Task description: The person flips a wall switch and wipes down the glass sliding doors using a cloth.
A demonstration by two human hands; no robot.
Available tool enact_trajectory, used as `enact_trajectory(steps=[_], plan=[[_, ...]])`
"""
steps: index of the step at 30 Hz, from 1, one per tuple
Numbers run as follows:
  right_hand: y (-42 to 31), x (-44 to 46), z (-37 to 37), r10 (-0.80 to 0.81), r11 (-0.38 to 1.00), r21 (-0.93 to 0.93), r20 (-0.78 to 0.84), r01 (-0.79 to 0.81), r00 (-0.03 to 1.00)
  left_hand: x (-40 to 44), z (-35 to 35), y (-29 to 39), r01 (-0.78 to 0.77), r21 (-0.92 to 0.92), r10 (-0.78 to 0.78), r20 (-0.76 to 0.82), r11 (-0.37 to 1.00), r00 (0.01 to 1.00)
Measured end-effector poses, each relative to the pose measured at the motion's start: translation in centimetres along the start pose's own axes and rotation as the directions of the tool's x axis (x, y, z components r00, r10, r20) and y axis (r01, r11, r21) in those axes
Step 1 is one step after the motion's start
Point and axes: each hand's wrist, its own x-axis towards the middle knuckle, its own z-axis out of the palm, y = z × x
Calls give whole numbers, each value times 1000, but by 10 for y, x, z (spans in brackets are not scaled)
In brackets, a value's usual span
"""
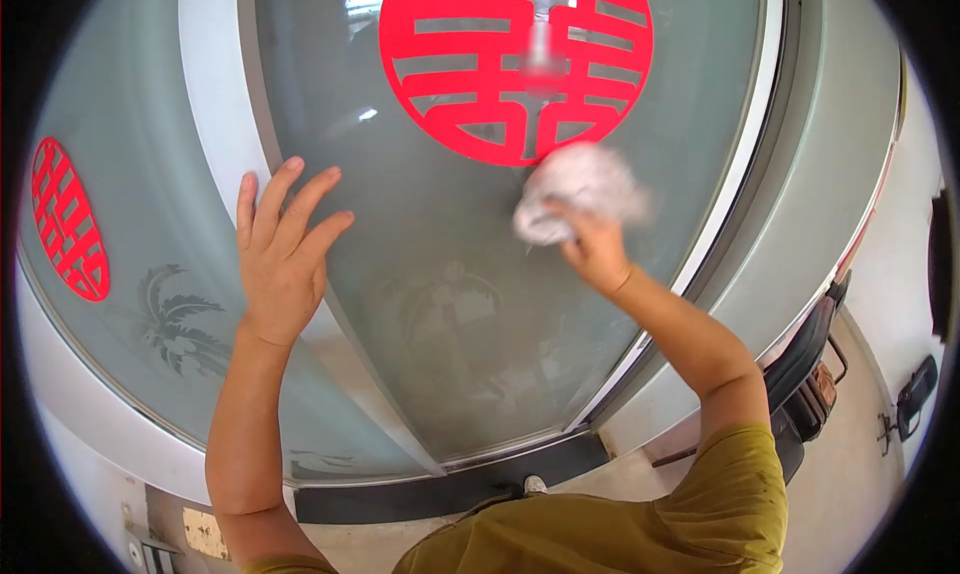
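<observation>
My right hand point(597, 251) grips a bunched whitish cloth point(580, 189) against the glass door panel point(400, 234). The cloth is blurred at its right side and lies at the lower edge of a large round red paper-cut decoration point(450, 42). Fingers spread, my left hand point(285, 259) is raised in front of the pale door frame point(225, 84), near the panel's left edge. Whether its palm touches the frame I cannot tell. It holds nothing.
A second red decoration point(68, 219) and a frosted palm tree pattern point(178, 319) are on the left glass panel. A dark threshold strip point(450, 494) runs along the floor. At the right stands a black seat point(805, 344), with a dark object point(915, 394) beyond it.
</observation>
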Motion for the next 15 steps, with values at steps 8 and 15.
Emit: enact_trajectory(steps=[8,15], plan=[[-13,19,4,-400,894,-63,333,444,854,0,-1,0,-8,20,8,8,1000,1000],[42,8,-37,40,997,-60,-18,-41,999,2,-1,3,8,35,-9,22,999,1000]])
